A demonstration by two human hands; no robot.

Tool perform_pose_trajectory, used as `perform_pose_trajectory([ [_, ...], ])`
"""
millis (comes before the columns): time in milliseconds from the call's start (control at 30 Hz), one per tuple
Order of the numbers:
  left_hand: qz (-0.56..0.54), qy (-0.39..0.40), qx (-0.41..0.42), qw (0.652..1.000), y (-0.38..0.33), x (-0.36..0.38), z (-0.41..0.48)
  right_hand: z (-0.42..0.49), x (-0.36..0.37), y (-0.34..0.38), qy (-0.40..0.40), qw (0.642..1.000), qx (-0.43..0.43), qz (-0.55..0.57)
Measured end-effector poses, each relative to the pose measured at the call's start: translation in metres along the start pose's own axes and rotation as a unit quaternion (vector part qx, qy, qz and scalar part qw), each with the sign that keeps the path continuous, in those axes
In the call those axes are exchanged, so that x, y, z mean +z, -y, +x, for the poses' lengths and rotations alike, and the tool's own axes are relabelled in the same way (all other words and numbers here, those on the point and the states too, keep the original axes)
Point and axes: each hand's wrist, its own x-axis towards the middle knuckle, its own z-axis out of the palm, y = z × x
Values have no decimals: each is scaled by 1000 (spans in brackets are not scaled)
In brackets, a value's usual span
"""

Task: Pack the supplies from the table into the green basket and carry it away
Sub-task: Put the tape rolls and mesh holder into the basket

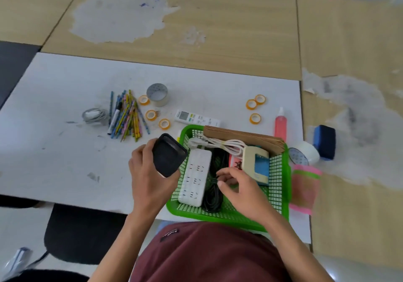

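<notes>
The green basket [280,172] stands at the white table's near edge. It holds a white power strip [196,177], a black cable coil [214,196], brown paper bags [246,136] and a cream-and-blue box [257,164]. My left hand [148,177] grips a black mesh pouch [169,155] at the basket's left rim. My right hand [242,192] is inside the basket, fingers curled over the black cable. Still on the table lie a heap of pencils [128,116], orange tape rolls [151,115], a grey tape roll [157,94], a remote [196,117] and a pink bottle [280,124].
A coiled grey cable [94,116] lies left of the pencils. Right of the basket are a pink-green cloth [305,185], a white tape roll [305,152] and a blue eraser block [325,141]. A black chair [80,233] stands at lower left.
</notes>
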Motion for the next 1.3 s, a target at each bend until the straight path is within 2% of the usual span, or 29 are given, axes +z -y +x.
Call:
perform_pose_trajectory([
  [67,-41,45,56,997,-12,4,-4,-16,-12,-13,-58,998,7,13],
  [133,-71,145,111,981,-22,13,-8,-31,-20,-31,-133,991,20,4],
  [233,-88,334,153,926,-39,41,-21,-49,-31,-67,-268,958,76,-75],
  [300,-90,408,164,894,-44,64,-32,-55,-36,-82,-320,935,123,-87],
  [367,-67,445,216,866,-49,90,-41,-60,-42,-95,-364,919,130,-71],
  [467,-32,453,261,852,-55,126,-50,-67,-41,-105,-354,923,150,-5],
  [567,3,459,265,848,-56,154,-63,-71,-31,-113,-343,922,159,81],
  [667,54,466,273,840,-53,171,-77,-75,-21,-113,-344,919,153,115],
  [833,54,469,256,844,-53,180,-83,-77,-19,-119,-338,926,135,100],
  [967,57,409,254,875,-56,176,-87,-74,-22,-118,-341,932,110,60],
  [1033,94,383,252,884,-59,175,-88,-72,-23,-119,-350,932,94,34],
  [1200,221,341,284,868,-68,173,-81,-68,-27,-121,-355,930,97,20],
  [1300,238,319,339,852,-71,169,-77,-66,-28,-121,-357,928,98,35],
])
